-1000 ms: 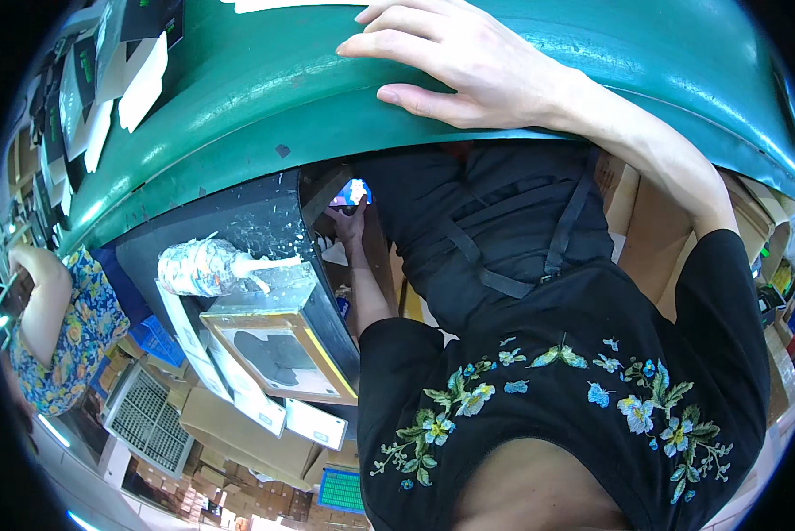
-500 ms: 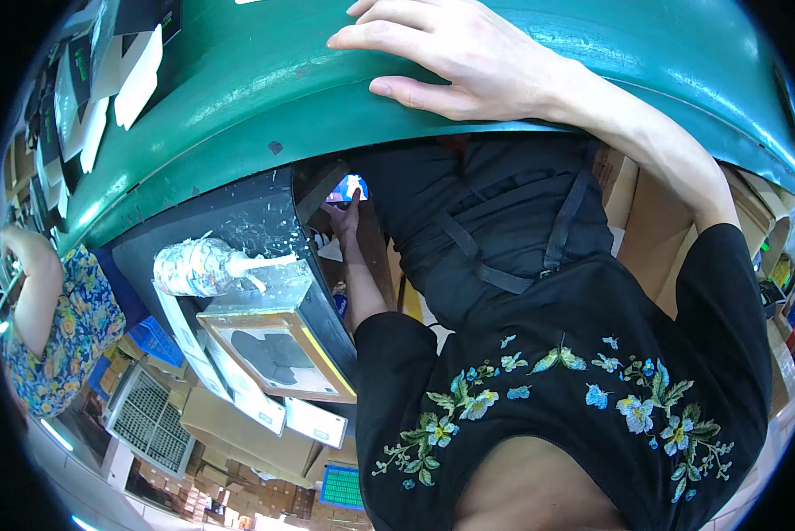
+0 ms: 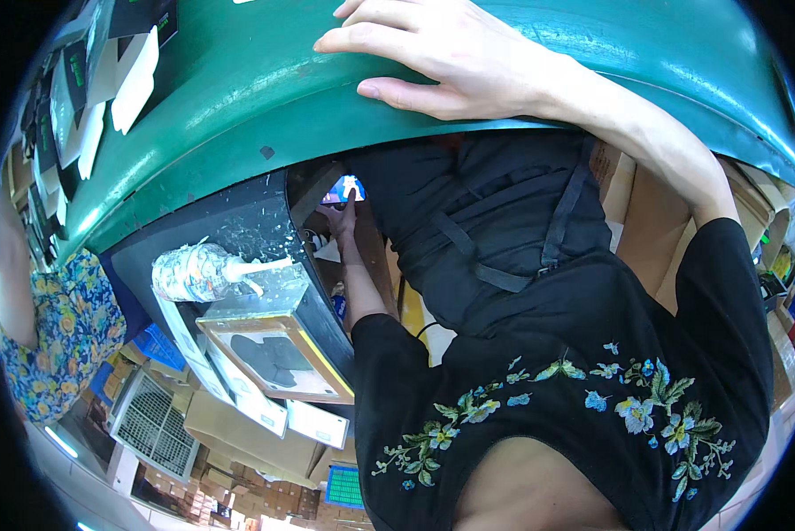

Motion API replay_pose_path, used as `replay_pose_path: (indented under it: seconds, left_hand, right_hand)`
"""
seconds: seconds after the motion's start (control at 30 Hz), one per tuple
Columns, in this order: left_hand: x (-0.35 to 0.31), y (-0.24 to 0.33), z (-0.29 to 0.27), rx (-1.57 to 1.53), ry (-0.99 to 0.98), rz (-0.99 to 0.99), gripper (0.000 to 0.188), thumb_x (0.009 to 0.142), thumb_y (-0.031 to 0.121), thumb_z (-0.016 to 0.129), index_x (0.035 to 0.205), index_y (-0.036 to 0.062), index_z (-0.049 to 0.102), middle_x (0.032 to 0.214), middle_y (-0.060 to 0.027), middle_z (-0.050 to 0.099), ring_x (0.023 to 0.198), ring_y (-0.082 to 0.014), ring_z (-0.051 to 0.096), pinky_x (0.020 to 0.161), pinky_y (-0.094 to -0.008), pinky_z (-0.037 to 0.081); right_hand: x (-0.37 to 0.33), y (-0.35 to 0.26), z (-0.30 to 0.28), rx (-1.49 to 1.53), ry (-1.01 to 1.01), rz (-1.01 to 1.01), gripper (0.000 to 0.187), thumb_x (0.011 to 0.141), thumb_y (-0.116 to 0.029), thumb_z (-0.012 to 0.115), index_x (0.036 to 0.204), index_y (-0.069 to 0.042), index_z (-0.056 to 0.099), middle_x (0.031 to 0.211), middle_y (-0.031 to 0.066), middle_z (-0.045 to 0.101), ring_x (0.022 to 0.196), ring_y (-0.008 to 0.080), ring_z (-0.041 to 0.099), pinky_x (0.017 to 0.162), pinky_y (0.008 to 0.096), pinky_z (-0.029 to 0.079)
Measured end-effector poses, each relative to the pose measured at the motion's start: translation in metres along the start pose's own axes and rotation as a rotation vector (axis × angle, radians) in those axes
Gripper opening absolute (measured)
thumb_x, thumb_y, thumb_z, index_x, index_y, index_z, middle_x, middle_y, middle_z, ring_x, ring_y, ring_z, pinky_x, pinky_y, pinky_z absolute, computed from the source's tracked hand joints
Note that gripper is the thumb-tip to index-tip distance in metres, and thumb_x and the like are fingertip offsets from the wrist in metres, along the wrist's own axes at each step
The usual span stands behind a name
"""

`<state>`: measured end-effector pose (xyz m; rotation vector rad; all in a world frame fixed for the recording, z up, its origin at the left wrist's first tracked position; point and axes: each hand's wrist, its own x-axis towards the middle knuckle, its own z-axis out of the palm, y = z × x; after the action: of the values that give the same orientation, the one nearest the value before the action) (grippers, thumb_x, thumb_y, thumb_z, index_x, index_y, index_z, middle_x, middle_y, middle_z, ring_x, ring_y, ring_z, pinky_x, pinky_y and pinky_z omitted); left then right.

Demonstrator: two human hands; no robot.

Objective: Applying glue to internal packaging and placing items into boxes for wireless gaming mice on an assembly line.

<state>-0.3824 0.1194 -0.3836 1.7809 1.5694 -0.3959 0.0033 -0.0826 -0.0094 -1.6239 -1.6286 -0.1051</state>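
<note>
My right hand [image 3: 446, 57] lies on the green tabletop [image 3: 265, 97] near its front edge, palm down and fingers loosely stretched, holding nothing. Below the table's edge, my left hand [image 3: 341, 221] reaches beside my lap into a dark recess. It holds a phone [image 3: 337, 191] with a lit, colourful screen, and the thumb rests on the screen. The other fingers are mostly hidden.
Left of my lap, a glue-smeared white bottle [image 3: 188, 273] lies beside a wood-framed box [image 3: 278, 358]. Black and white folded cartons [image 3: 92, 97] crowd the table's left. A co-worker in a floral top [image 3: 65, 327] is far left. Cardboard [image 3: 663, 239] stands at right.
The co-worker's arm at the far left has lowered and shifted left. The view has drifted slightly; my hands keep nearly the same pose, the left thumb staying on the phone.
</note>
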Motion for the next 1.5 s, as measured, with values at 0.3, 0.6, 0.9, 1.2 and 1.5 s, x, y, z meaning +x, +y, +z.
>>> replay_pose_path:
  seconds: [0.3,0.6,0.9,1.2,1.5]
  left_hand:
    - [-0.002,0.007,-0.007,0.101,-0.072,-0.04,0.12,0.07,0.07,0.074,0.154,0.0098,0.012,0.141,-0.0303,0.048,0.129,-0.048,0.048,0.11,-0.0524,0.036]
    - [0.001,0.009,-0.007,0.136,-0.053,-0.081,0.122,0.069,0.077,0.069,0.154,0.0112,0.011,0.138,-0.0324,0.05,0.127,-0.0475,0.051,0.108,-0.0531,0.038]
    - [-0.013,0.022,-0.01,0.134,-0.037,-0.094,0.124,0.069,0.076,0.07,0.155,0.0133,0.007,0.139,-0.032,0.049,0.127,-0.0483,0.05,0.109,-0.0537,0.037]
    - [-0.005,0.016,-0.01,0.062,-0.062,-0.078,0.122,0.068,0.075,0.071,0.154,0.0129,0.009,0.138,-0.0318,0.05,0.127,-0.0486,0.05,0.109,-0.0531,0.037]
    - [-0.002,0.014,-0.008,0.106,-0.041,-0.088,0.121,0.069,0.074,0.072,0.153,0.0124,0.011,0.136,-0.0319,0.052,0.126,-0.0487,0.051,0.109,-0.0532,0.037]
  right_hand:
    - [-0.001,0.001,0.001,-0.011,-0.051,0.015,0.043,0.085,-0.017,0.067,0.121,0.001,0.053,0.105,0.015,0.055,0.109,0.0313,0.053,0.09,0.0413,0.043]
    - [0.002,0.0,-0.002,0.002,-0.074,0.026,0.043,0.084,-0.017,0.067,0.121,0.001,0.053,0.105,0.0151,0.055,0.108,0.0312,0.053,0.091,0.0417,0.044]
    - [0.0,0.0,0.0,0.018,-0.039,0.014,0.044,0.085,-0.017,0.067,0.121,0.002,0.053,0.106,0.0159,0.055,0.108,0.0314,0.053,0.092,0.042,0.044]
    - [0.002,0.0,-0.001,0.012,-0.043,0.009,0.043,0.085,-0.017,0.067,0.121,0.002,0.053,0.105,0.0165,0.055,0.109,0.0324,0.053,0.093,0.042,0.044]
    - [0.002,-0.001,-0.002,0.0,-0.049,0.017,0.043,0.085,-0.016,0.067,0.121,0.002,0.053,0.105,0.0155,0.055,0.109,0.0316,0.053,0.093,0.0419,0.043]
